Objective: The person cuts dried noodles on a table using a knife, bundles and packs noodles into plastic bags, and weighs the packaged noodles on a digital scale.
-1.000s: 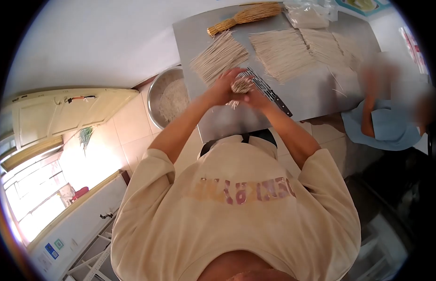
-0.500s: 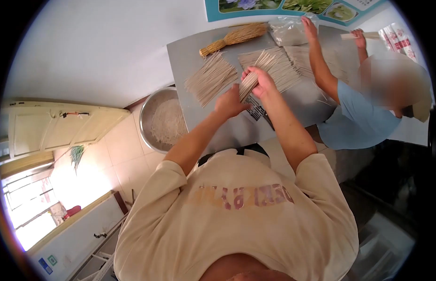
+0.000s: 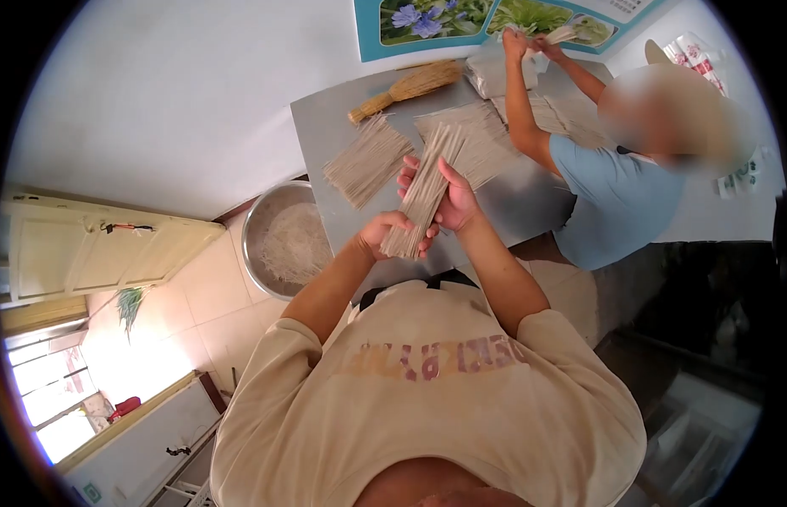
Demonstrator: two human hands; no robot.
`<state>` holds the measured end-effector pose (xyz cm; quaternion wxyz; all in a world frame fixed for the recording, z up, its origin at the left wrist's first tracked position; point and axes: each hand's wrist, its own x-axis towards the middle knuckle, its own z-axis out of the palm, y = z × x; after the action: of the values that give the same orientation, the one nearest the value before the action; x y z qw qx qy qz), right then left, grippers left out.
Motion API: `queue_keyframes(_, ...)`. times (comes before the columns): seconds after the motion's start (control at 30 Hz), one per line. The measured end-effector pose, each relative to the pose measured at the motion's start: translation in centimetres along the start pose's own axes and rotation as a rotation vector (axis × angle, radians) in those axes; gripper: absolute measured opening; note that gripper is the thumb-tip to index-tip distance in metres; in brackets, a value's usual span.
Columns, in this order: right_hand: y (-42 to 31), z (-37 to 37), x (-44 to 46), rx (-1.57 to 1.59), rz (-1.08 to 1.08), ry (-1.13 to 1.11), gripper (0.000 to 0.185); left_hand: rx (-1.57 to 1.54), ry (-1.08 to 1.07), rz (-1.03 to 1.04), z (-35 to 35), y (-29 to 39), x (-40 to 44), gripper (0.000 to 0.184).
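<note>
Both my hands hold a thick bundle of dried noodles (image 3: 425, 198), raised above the near part of the metal table and tilted with its upper end away from me. Low on the bundle, my left hand (image 3: 383, 234) is closed around its end. My right hand (image 3: 455, 201) wraps the middle from the right, with fingers showing on the far side. Loose noodles lie in a flat pile (image 3: 368, 160) on the table to the left. A wider layer of noodles (image 3: 478, 139) spreads behind the bundle.
A straw whisk broom (image 3: 406, 89) lies at the table's back edge. Left of the metal table (image 3: 313, 118), a steel basin (image 3: 248, 245) holds noodle pieces. At the right, a co-worker in a blue shirt (image 3: 613, 182) holds a small noodle bundle by a plastic bag (image 3: 488, 76).
My hands have lifted the bundle off the table and brought it closer to me. The co-worker has leaned leftward, bringing a small bundle to the bag.
</note>
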<state>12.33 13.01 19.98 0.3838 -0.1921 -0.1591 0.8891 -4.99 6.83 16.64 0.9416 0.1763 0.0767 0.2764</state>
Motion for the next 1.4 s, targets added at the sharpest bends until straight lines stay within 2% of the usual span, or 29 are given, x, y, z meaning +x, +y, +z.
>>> queue_keyframes(0.03,-0.1,0.6,-0.5,0.041,0.006,-0.025,0.051,-0.056,-0.014,0.003,0.3,-0.3,-0.1,0.057)
queue_keyframes(0.07,-0.3,0.5,-0.8,0.035,0.003,-0.021,0.051,-0.109,-0.032,0.01,0.5,-0.4,0.1,0.059)
queue_keyframes(0.1,-0.4,0.3,-1.0,0.015,0.007,0.024,0.043,-0.112,-0.04,0.011,0.2,-0.8,0.3,0.059)
queue_keyframes(0.13,-0.6,0.2,-1.3,-0.003,0.012,0.07,0.035,-0.14,-0.132,0.008,-0.5,-1.2,0.7,0.061)
queue_keyframes(0.17,-1.0,0.1,-1.3,-0.013,0.01,0.071,0.035,-0.164,-0.225,0.007,-1.0,-1.4,1.0,0.065)
queue_keyframes(0.2,-1.3,0.0,-1.2,0.007,-0.009,0.169,0.028,-0.163,-0.233,0.01,-0.3,-1.2,0.9,0.065)
queue_keyframes(0.23,-1.7,0.0,-1.2,0.026,-0.03,0.265,0.024,-0.177,-0.012,0.005,1.4,-0.9,0.8,0.07)
queue_keyframes(0.27,-2.2,0.1,-1.2,0.014,-0.032,0.261,0.024,-0.189,0.209,0.003,2.6,-0.9,0.8,0.076)
queue_keyframes(0.3,-2.9,-0.1,-1.2,-0.04,-0.1,0.292,0.024,-0.181,0.2,0.011,2.5,-1.2,1.2,0.076)
queue_keyframes(0.37,-3.8,0.2,-0.9,-0.115,-0.212,0.331,0.024,-0.496,0.396,0.3,1.5,-2.1,2.0,0.085)
queue_keyframes(0.4,-3.9,0.1,-0.7,-0.118,-0.211,0.322,0.024,-0.491,0.394,0.308,0.9,-2.4,2.8,0.085)
queue_keyframes(0.47,-3.4,-0.5,-0.3,-0.205,-0.218,0.315,0.025,-0.552,0.542,0.464,-0.3,-2.9,4.7,0.082)
queue_keyframes(0.57,-4.2,-1.1,0.6,-0.126,-0.237,0.312,0.025,-0.642,0.53,0.523,-3.7,-3.1,6.7,0.078)
queue_keyframes(0.77,-6.2,-2.4,3.1,-0.117,-0.244,0.302,0.016,-0.659,0.733,0.559,0.2,-1.2,9.7,0.073)
queue_keyframes(0.8,-6.2,-2.4,3.4,-0.078,-0.238,0.267,0.016,-0.64,0.734,0.546,0.5,-0.6,10.4,0.073)
queue_keyframes(0.87,-6.8,-2.7,4.1,-0.112,-0.228,0.255,0.016,-0.768,0.745,0.655,0.5,0.1,11.3,0.072)
queue_keyframes(0.97,-8.8,-1.7,4.8,-0.133,-0.225,0.256,0.015,-0.67,0.738,0.697,1.2,1.1,12.0,0.072)
queue_keyframes(1.03,-11.4,-0.6,5.2,-0.12,-0.258,0.218,0.015,-0.521,0.792,0.765,0.6,1.1,12.2,0.071)
queue_keyframes(1.07,-12.8,0.0,5.5,-0.115,-0.29,0.179,0.015,-0.517,0.798,0.764,-0.4,0.8,12.0,0.071)
queue_keyframes(1.13,-16.5,1.5,6.2,-0.079,-0.372,0.19,0.015,-0.645,0.984,0.731,-1.5,0.6,11.4,0.071)
queue_keyframes(1.17,-18.7,1.5,6.9,-0.034,-0.406,0.119,0.017,-0.622,0.911,0.756,-2.7,-0.4,10.4,0.074)
queue_keyframes(1.23,-24.2,2.7,8.0,-0.03,-0.588,0.128,0.023,-0.614,0.93,0.762,-3.5,-1.6,8.7,0.074)
queue_keyframes(1.27,-27.5,3.2,8.4,0.001,-0.639,0.21,0.019,-0.612,0.947,0.766,-3.7,-2.2,7.9,0.074)
queue_keyframes(1.3,-30.7,2.4,9.2,-0.094,-0.757,0.168,0.012,-0.615,0.95,0.765,-3.9,-2.7,7.2,0.074)
queue_keyframes(1.33,-33.6,3.0,9.3,-0.013,-0.797,0.11,0.006,-0.643,0.978,0.788,-3.9,-3.3,6.4,0.074)
queue_keyframes(1.4,-39.7,0.0,12.3,-0.106,-1.003,0.285,0.012,-0.677,1.009,0.81,-4.1,-4.6,4.5,0.074)
